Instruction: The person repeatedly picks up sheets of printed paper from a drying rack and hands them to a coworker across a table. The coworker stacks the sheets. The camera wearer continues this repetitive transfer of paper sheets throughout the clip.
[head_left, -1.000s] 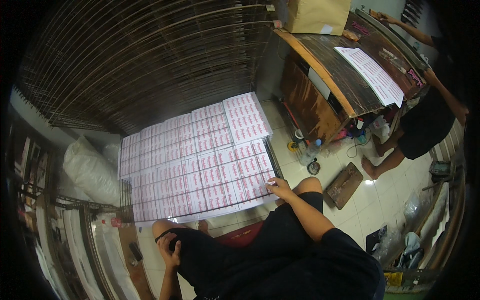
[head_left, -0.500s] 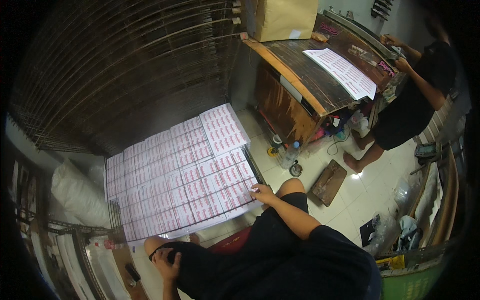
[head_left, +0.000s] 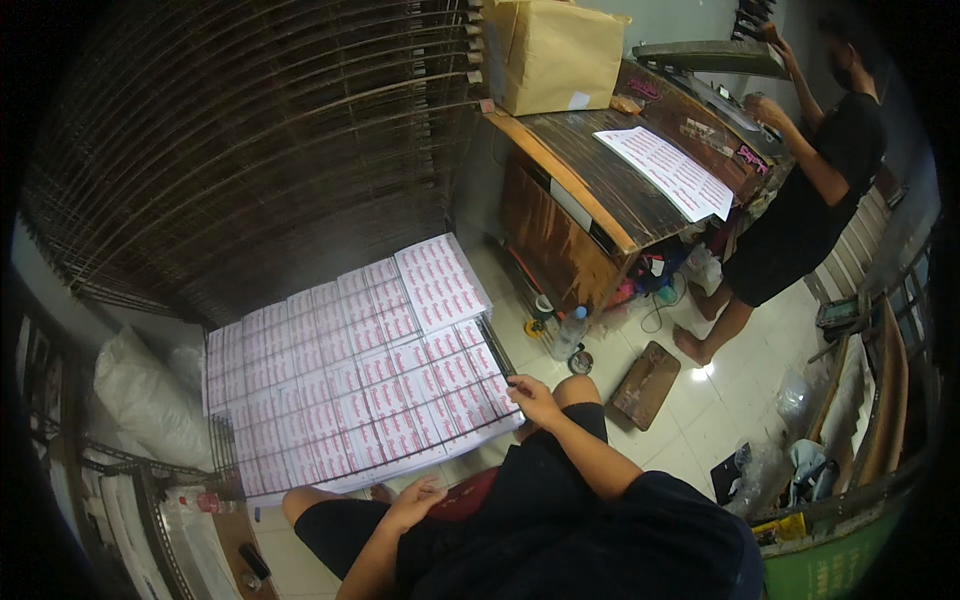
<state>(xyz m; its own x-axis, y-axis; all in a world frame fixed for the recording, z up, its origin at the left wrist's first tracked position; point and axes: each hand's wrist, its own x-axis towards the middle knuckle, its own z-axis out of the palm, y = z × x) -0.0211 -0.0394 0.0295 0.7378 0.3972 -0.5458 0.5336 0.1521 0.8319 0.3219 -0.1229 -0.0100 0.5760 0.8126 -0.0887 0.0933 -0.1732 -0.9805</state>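
Rows of white sheets with pink-red print (head_left: 440,285) lie on a low wire rack (head_left: 496,350) in front of me. My right hand (head_left: 535,402) is at the rack's right front corner, fingers closed on its edge; whether a sheet's corner is also between them is hidden. Over my lap, my left hand (head_left: 415,505) hovers with its fingers stretched out and nothing in it. Thin wires of the rack run across the sheets.
Dark wire racks (head_left: 270,150) rise at the far left. A worn wooden table (head_left: 600,215) bears a brown paper-wrapped box (head_left: 555,60) and a printed sheet (head_left: 668,170). A co-worker (head_left: 820,190) lifts a frame (head_left: 710,58). A bottle (head_left: 570,335) and wooden stool (head_left: 645,385) stand on the floor.
My left hand has left my left knee and moved right, over my lap. My right hand stays at the rack's corner. The co-worker has raised the frame.
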